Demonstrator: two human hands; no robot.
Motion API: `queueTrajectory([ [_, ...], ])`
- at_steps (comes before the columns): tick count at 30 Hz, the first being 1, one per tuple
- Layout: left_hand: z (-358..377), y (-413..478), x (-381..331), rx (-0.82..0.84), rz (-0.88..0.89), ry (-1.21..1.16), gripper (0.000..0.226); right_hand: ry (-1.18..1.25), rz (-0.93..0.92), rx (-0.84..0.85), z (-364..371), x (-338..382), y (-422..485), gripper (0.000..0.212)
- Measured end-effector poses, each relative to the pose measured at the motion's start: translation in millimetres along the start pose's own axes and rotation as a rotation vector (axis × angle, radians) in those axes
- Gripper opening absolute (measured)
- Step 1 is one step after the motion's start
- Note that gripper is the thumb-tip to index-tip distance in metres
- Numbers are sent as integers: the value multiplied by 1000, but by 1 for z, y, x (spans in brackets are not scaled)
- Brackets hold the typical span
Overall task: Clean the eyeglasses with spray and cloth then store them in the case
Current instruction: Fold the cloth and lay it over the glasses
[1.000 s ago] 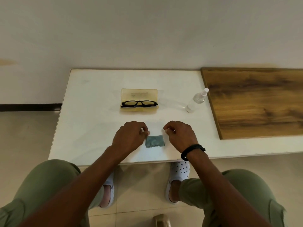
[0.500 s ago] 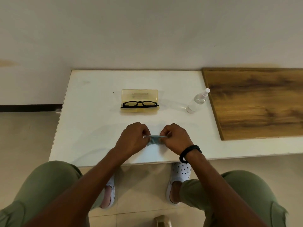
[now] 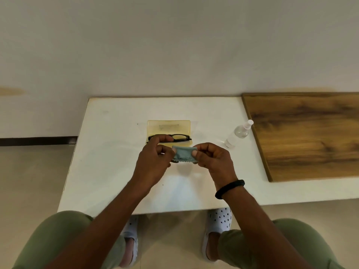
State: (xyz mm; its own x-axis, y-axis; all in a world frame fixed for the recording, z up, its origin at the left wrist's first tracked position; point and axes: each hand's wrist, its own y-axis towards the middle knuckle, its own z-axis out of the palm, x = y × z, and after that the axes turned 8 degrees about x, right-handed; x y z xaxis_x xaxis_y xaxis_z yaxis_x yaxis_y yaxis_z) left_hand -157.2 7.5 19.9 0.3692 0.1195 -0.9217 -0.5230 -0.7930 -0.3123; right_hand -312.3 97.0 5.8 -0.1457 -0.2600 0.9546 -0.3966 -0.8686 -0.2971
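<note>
A small blue-grey cloth [image 3: 182, 153] is stretched between my two hands, lifted above the white table [image 3: 108, 167]. My left hand [image 3: 154, 158] pinches its left edge and my right hand [image 3: 212, 158] pinches its right edge. Behind them an open yellow case [image 3: 168, 127] lies flat with black eyeglasses [image 3: 179, 137] resting in its near half; my left hand hides the glasses' left part. A clear spray bottle [image 3: 238, 133] with a white nozzle stands to the right of the case.
A wooden board [image 3: 310, 133] covers the table's right part, just beyond the bottle. A wall runs behind the table. My knees and white shoes [image 3: 219, 218] show under the near edge.
Both hands took the cloth by its ends from the table near the front edge and raised it up and forward, close to the case.
</note>
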Motion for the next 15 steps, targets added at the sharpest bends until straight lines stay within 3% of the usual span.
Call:
queueTrajectory([
  [6, -5, 11, 3, -37, 126, 95, 20, 27, 20, -50, 8, 7, 13, 10],
  [15, -22, 26, -8, -97, 145, 47, 19, 91, -22, -32, 25, 21, 37, 6],
])
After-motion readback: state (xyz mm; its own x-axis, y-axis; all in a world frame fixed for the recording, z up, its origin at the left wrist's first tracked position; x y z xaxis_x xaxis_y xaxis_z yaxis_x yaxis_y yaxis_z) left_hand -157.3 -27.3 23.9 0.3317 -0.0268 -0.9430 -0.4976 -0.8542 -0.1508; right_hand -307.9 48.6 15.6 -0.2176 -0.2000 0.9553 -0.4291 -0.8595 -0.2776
